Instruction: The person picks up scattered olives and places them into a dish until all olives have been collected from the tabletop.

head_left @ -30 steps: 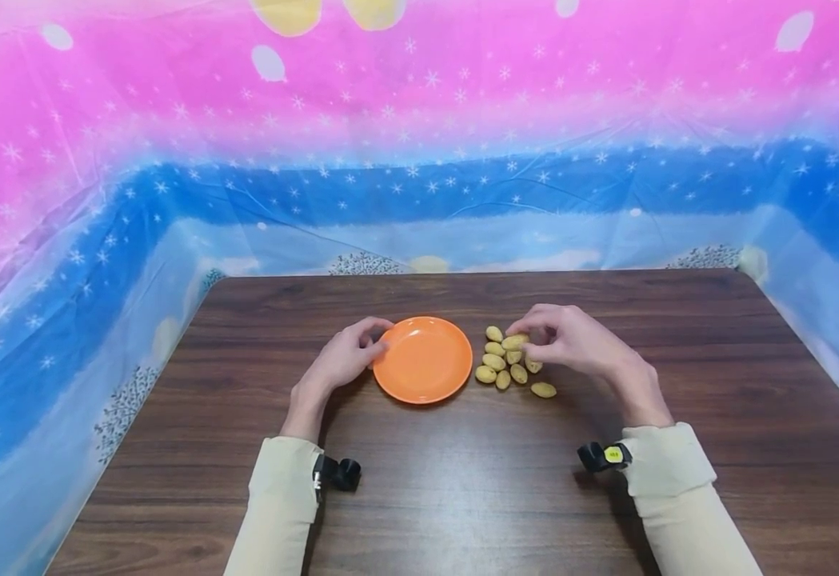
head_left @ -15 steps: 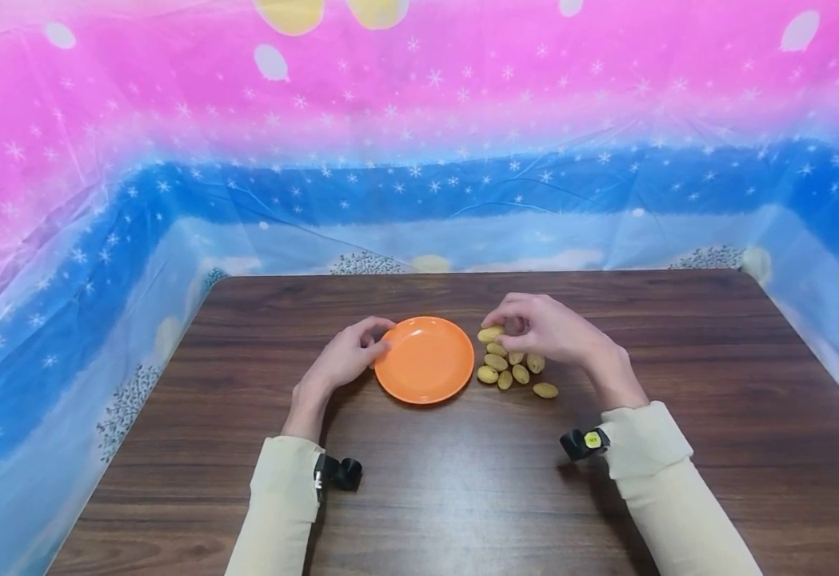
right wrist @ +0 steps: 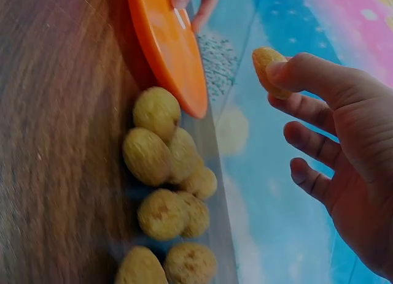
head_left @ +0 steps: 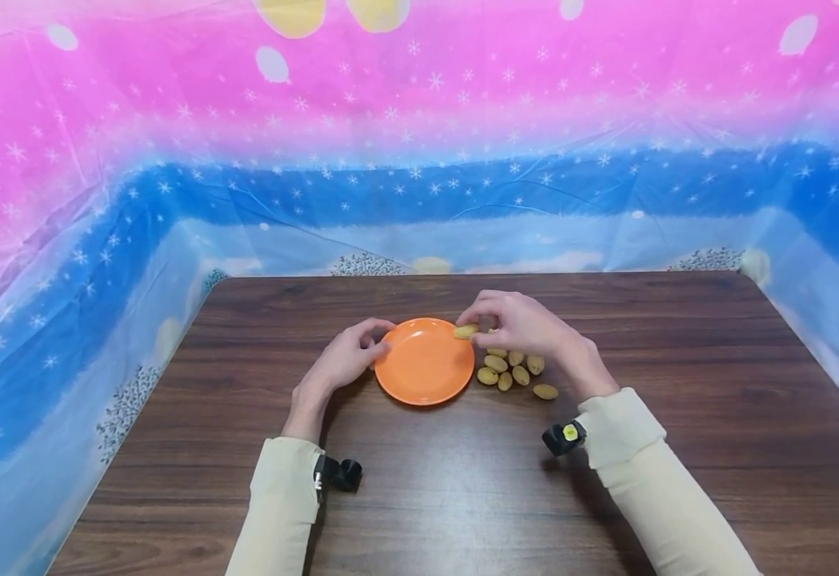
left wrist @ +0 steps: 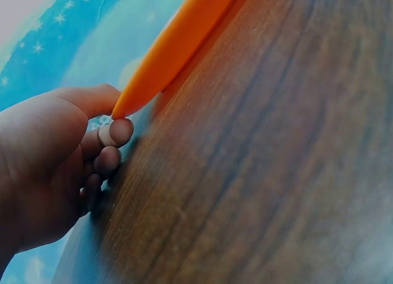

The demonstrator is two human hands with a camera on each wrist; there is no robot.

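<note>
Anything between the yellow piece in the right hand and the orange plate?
Nothing visible stands in the way. In the head view, the yellow piece in the right hand overlaps the edge of the orange plate; the other pieces lie beside the plate, and the left hand grips its opposite rim.

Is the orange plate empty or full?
The orange plate is empty: the head view shows its bare middle. The right hand holds one potato up, and the other potatoes lie on the table.
</note>
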